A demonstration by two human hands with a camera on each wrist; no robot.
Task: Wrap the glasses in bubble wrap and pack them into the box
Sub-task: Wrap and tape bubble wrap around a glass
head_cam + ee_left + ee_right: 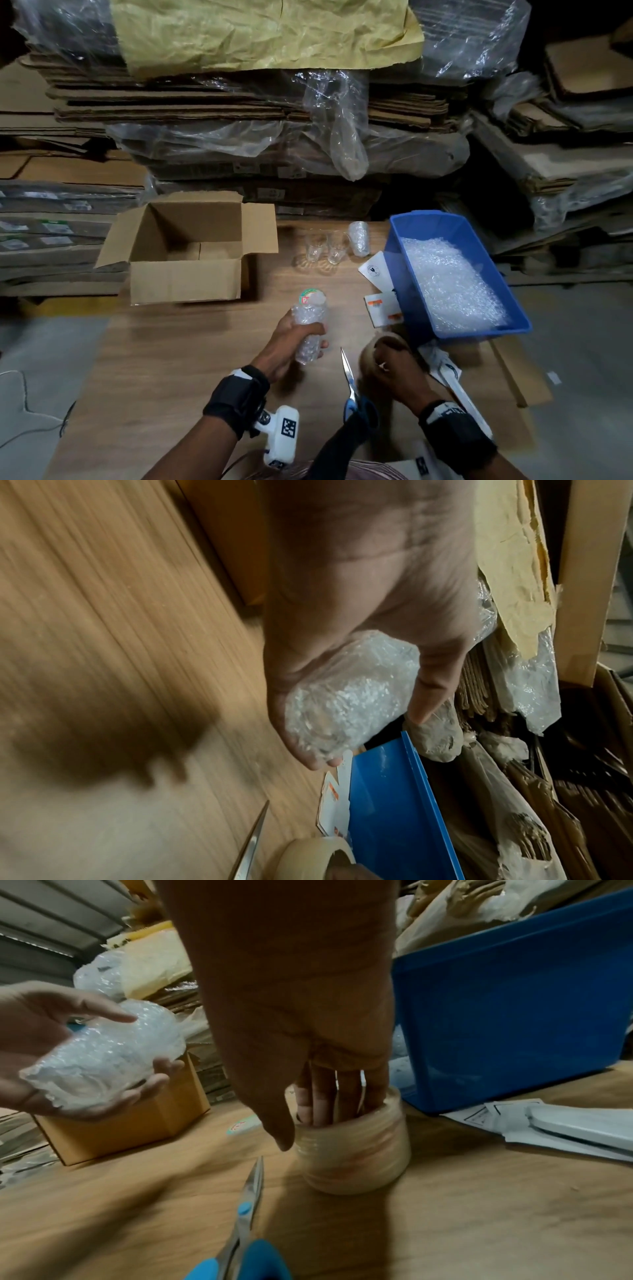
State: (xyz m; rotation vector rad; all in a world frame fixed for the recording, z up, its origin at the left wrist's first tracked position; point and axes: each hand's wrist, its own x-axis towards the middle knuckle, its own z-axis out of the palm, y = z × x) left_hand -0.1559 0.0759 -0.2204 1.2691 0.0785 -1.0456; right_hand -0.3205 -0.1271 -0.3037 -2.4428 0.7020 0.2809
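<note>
Bubble-wrapped glass held off the wooden table in left hand, fingers and thumb curled round its middle; both wrap ends look loose, no tape seen on it. Right hand down on clear tape roll, fingers dipped into the core, thumb outside, roll standing on the table. Scissors lying just beside the roll, blades shut, pointing away.

Risks, as judged: wrap could spring open w/ only one hand on it while tape is fetched; glass could slip out an open end and hit the table. Tape end hard to find one-handed, may stick to wrap crooked. Scissor tip close to right wrist, snag possible when lifting the roll.

Further out: two bare glasses and one already-wrapped glass standing near the far table edge, apart from the open cardboard box, which shows nothing packed inside. Blue bin of bubble wrap at right, touching printed cards.

Writing: round sticker on table beyond the held glass, red/green, lettering too blurred to read. Cards show a fragile-glass symbol; text illegible. No brand readable.
</note>
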